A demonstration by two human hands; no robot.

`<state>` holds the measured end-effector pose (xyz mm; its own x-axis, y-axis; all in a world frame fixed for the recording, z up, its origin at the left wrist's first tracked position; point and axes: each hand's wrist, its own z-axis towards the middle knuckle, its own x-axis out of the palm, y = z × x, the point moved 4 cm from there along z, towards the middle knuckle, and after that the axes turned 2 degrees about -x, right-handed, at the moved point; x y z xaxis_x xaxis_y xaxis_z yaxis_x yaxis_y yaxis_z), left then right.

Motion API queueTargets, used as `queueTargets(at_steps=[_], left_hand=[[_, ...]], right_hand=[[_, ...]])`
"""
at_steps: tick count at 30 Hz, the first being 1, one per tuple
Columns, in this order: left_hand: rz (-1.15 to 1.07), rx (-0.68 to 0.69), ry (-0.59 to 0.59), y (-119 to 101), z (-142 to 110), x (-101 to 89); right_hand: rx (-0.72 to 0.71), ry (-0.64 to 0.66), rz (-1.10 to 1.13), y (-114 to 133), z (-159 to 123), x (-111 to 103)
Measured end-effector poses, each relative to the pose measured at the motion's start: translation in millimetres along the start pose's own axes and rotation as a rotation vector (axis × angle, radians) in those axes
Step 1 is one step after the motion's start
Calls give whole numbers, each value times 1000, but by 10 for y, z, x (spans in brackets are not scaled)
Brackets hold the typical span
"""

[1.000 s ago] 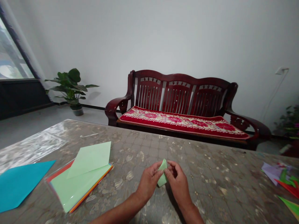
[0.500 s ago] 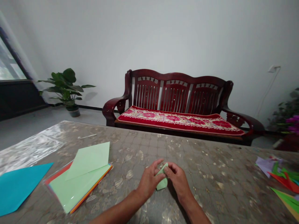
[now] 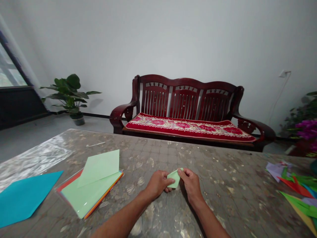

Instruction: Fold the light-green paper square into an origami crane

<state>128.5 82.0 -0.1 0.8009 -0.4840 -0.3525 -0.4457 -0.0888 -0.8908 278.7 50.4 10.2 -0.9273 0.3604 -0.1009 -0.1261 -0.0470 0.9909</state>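
Note:
A small folded piece of light green paper (image 3: 174, 178) rests low against the table (image 3: 223, 195) at the centre. My left hand (image 3: 158, 183) pinches its left side with curled fingers. My right hand (image 3: 191, 183) grips its right upper corner, fingers bent over the paper. Both hands sit close together, wrists on or just above the patterned tabletop.
A stack of coloured paper sheets (image 3: 90, 191) topped with green lies at the left, a teal sheet (image 3: 23, 198) beyond it. Folded coloured paper pieces (image 3: 297, 188) lie at the right edge. A red-cushioned wooden bench (image 3: 188, 115) and a potted plant (image 3: 71, 97) stand behind the table.
Both hands have lowered the green paper from an upright hold down toward the tabletop and pressed it flatter. The camera view shifted slightly right.

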Motion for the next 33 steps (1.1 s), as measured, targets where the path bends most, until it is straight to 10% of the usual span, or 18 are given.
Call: queueTargets(at_steps=[6,11,17,24,33], left_hand=[[292,15,-204,-48,136,-409],[463,179,-316,-70,34,-380],[904,617,-213,148,-132,36],[1033,641,-112,178,-230,7],[972,656,-10,182,-358,-224]], right_hand=[[-39,7,-393,1,88,-24],[-40,-27,-729,47,69,43],[-89,-20,-953,122,-6,131],[-524,265,-1163,57,-265,198],[-461,340,-1198,11,-364,24]])
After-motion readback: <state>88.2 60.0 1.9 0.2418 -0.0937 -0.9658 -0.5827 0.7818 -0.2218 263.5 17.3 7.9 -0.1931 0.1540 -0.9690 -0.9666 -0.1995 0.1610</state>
